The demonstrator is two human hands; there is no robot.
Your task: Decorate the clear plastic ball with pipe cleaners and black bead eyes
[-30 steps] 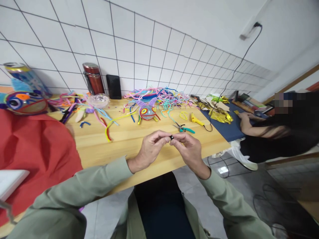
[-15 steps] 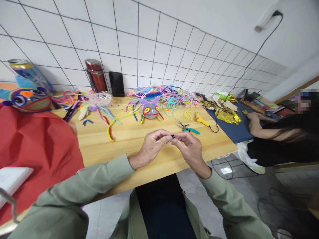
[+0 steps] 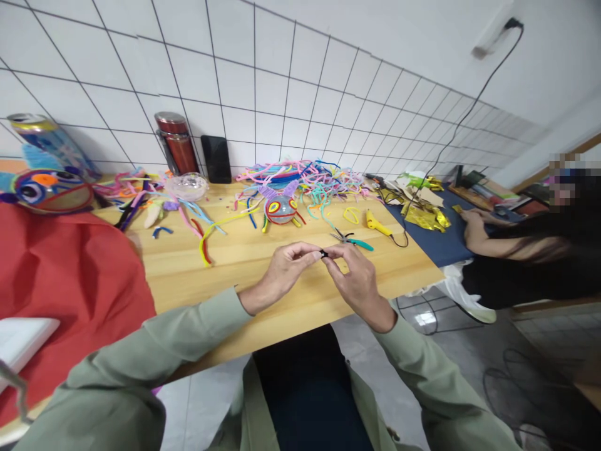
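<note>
A small black piece [image 3: 323, 253] is pinched between the fingertips of both hands above the front of the wooden table; it is too small to make out its kind. My left hand [image 3: 287, 275] grips it from the left with thumb and forefinger. From the right, my right hand [image 3: 353, 275] has its fingertips on the same piece. Just beyond my right hand lie teal-handled pliers [image 3: 359, 243], with a short black strip by their jaws. Farther back sits a clear ball figure [image 3: 280, 210] with yellow-and-red eyes, purple ears and pipe-cleaner legs.
Heaped pipe cleaners [image 3: 323, 181] line the wall. A yellow glue gun [image 3: 378, 224] lies right, its cord trailing. A red flask [image 3: 177, 147], phone [image 3: 216, 160] and clear bowl [image 3: 186, 186] stand back left. Red cloth [image 3: 70, 263] covers the left end. At right, a person's arm [image 3: 507, 247] rests on a blue surface.
My right thumb has dropped slightly away from the piece, and more of the black piece shows between my fingertips. The whole view has shifted a little.
</note>
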